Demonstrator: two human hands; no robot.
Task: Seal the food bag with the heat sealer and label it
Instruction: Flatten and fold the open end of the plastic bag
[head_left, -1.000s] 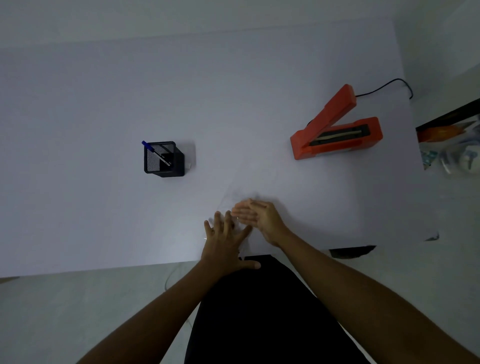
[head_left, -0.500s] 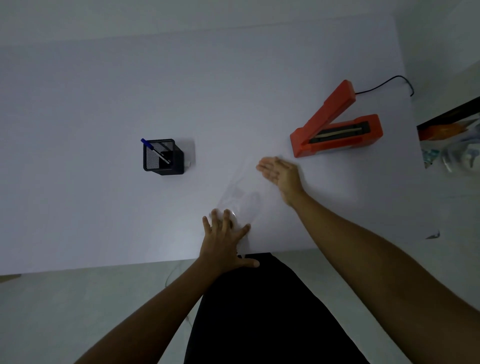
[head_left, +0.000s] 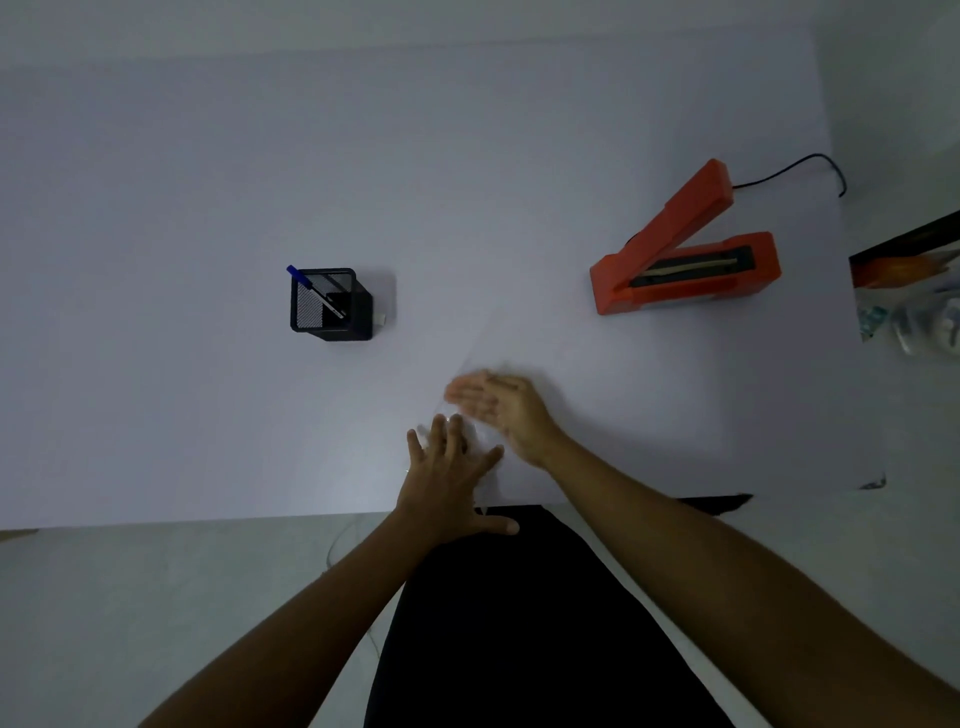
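A clear plastic food bag (head_left: 511, 343) lies flat on the white table (head_left: 208, 208), barely visible, running from the near edge toward the sealer. My left hand (head_left: 449, 480) rests flat with fingers spread on the bag's near end. My right hand (head_left: 501, 402), open with fingers together and motion-blurred, lies on the bag just beyond the left hand. The orange heat sealer (head_left: 685, 260) stands at the right with its lid raised. A black mesh pen holder (head_left: 330, 304) with a blue pen (head_left: 311, 288) sits to the left.
The sealer's black cable (head_left: 795, 169) runs off the table's far right corner. Beyond the right edge sit a dark box with orange print (head_left: 904, 257) and clear packaging (head_left: 924, 322). My dark clothing (head_left: 519, 623) is below the near table edge.
My right hand slid out along the bag toward the sealer, then came back to just beyond my left hand. The left hand stayed pressed on the bag's near end.
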